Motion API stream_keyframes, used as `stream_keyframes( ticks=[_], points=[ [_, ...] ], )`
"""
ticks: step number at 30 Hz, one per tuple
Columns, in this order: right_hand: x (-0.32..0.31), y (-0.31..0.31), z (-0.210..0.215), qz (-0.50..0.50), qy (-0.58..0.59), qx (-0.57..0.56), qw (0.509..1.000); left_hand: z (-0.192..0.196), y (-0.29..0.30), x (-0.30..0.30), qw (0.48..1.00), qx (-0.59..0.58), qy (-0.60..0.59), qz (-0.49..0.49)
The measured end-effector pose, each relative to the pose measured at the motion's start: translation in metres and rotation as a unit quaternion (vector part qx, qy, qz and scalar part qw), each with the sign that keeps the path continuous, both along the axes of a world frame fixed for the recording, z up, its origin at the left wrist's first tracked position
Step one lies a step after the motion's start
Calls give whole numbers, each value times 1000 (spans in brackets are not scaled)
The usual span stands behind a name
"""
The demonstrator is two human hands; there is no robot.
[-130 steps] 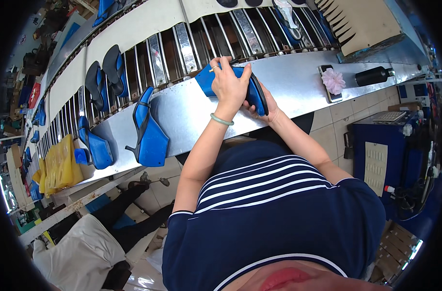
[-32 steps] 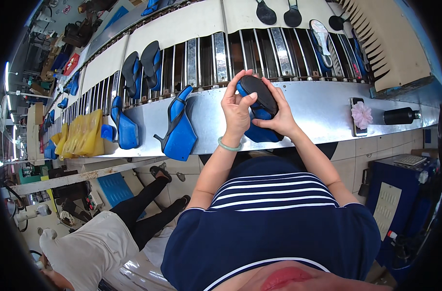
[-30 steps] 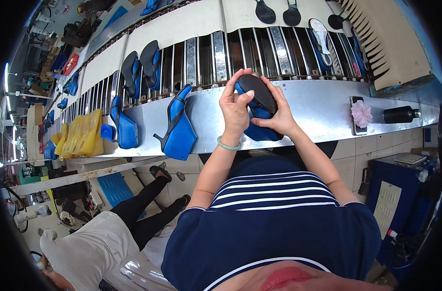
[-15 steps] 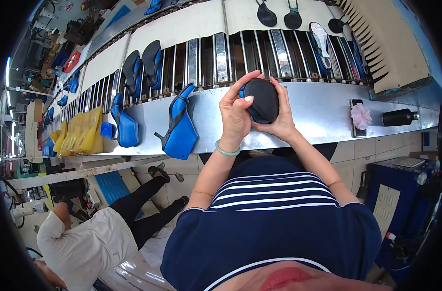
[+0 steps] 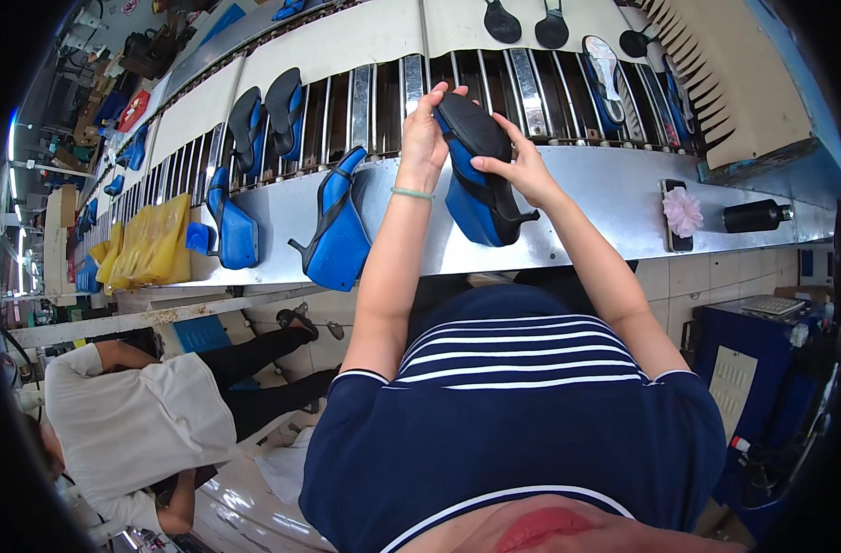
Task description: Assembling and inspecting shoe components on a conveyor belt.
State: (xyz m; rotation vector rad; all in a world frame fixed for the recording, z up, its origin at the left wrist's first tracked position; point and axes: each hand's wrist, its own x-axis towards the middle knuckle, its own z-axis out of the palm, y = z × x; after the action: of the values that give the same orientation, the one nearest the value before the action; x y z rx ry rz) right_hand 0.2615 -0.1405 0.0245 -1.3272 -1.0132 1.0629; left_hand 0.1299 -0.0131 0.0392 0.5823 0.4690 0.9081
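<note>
Left hand (image 5: pixel 424 140) plus right hand (image 5: pixel 527 175) — grip holding black heeled sandal (image 5: pixel 476 129) on blue last (image 5: pixel 471 210). Black bottle (image 5: pixel 752 217) on worktop (image 5: pixel 605 203) — 3 o'clock.

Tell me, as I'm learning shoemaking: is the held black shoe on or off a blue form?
On: the blue form sits in the black shoe, a strap crossing it, its broad end protruding near the heel.

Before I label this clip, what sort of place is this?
Probably a shoe factory's assembly line: a conveyor of metal bars runs along the metal worktop, a blue shoe last with black straps lies there, and the left hand and right hand hold a heeled shoe.
</note>
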Motion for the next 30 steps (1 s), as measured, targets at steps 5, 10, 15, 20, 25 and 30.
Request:
stream_keyframes(
  ticks=[5,10,15,20,25,30],
  points=[
    [1,16,-4,-23,58,-37,997,-16,12,9,999,-12,26,14],
    [0,22,-5,-37,62,-63,995,-23,19,13,998,-55,14,26],
    [18,23,-3,47,203,-108,972,-33,29,5,999,-43,10,4],
    [9,18,-8,8,204,-50,978,-21,13,-6,998,39,5,-51],
    [-38,-13,28,-98,147,40,984,27,-41,-56,982,125,76,-120],
    [-59,-26,37,-77,91,103,988,19,-67,-74,991,115,64,-33]
  ],
)
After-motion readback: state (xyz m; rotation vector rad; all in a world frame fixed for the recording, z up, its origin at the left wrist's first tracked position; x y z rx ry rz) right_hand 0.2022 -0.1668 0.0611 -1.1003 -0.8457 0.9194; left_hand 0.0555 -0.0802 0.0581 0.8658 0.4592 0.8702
